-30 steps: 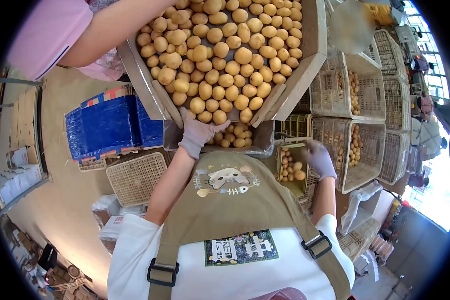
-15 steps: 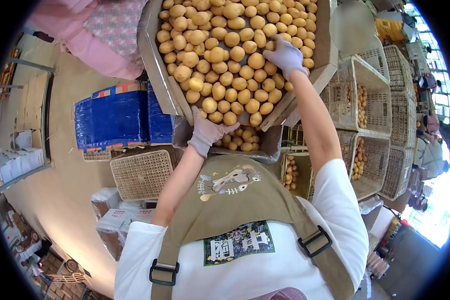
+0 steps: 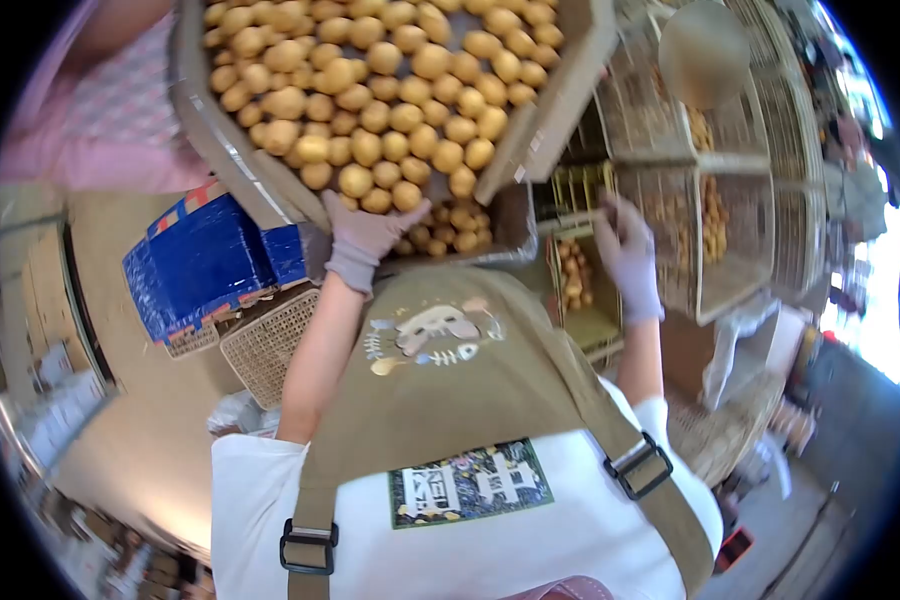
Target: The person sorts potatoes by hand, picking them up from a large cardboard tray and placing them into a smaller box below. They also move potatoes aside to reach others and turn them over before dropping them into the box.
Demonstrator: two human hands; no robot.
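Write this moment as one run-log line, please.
left gloved hand: open, at potatoes by mouth of tray | right gloved hand: beside olive crate, nothing visibly held | box below tray: potatoes inside

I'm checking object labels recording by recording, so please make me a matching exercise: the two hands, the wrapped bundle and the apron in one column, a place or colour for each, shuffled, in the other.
Column one:
1. left hand
2. right hand
3. wrapped bundle
4. apron

Column two:
A. olive-brown, with a printed picture
B. near the small crate
C. at the open end of the tray, beside round yellow produce
D. shiny blue

Right pairs: 1-C, 2-B, 3-D, 4-A.
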